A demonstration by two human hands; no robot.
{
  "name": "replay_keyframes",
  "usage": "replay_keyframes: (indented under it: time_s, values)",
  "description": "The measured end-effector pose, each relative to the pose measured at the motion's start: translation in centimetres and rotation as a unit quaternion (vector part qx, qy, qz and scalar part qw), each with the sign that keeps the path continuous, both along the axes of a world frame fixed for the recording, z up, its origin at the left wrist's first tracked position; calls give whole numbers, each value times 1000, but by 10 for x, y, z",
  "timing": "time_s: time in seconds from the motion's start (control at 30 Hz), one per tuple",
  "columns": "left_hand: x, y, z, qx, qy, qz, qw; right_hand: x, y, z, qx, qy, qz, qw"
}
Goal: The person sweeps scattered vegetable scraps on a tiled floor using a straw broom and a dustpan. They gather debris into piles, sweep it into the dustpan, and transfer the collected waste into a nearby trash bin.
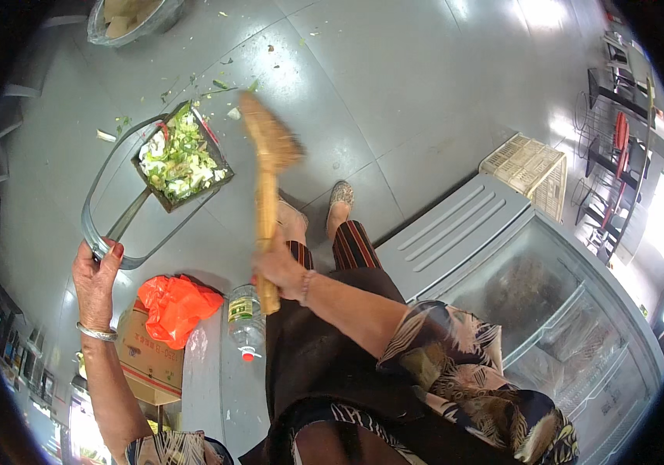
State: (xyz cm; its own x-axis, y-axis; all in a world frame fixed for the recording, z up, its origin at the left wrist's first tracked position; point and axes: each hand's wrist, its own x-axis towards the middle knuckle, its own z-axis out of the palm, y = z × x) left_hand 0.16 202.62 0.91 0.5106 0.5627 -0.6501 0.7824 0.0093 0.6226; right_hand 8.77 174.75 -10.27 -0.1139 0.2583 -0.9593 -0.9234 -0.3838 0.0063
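Observation:
My left hand [97, 261] grips the handle end of a long-handled dustpan [224, 177], whose pan rests low over the grey floor. A heap of green and white vegetable scraps [180, 157] fills the pan. In my right hand [279, 267] is the wooden handle of a short straw broom [273, 139], blurred, its bristles to the right of the pan and apart from it. Small leafy scraps [220, 84] lie scattered on the floor beyond the dustpan.
A glass-topped chest freezer [460, 226] stands at the right, with a cream plastic crate [526, 168] behind it. Near my left arm are a cardboard box [148, 360], a red plastic bag [178, 308] and a clear plastic bottle [244, 322]. A lined bin [128, 35] stands at the upper left.

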Motion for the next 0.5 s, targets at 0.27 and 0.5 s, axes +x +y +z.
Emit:
replay_keyframes:
  time_s: [0.27, 0.5]
  values:
    - [-7, 9, 6, 20, 11, 7, 1000, 33, -21, 48, 168, -51, 82, 981]
    - [-23, 20, 14, 18, 18, 63, 998, 89, 6, 6, 17, -197, 333, 922]
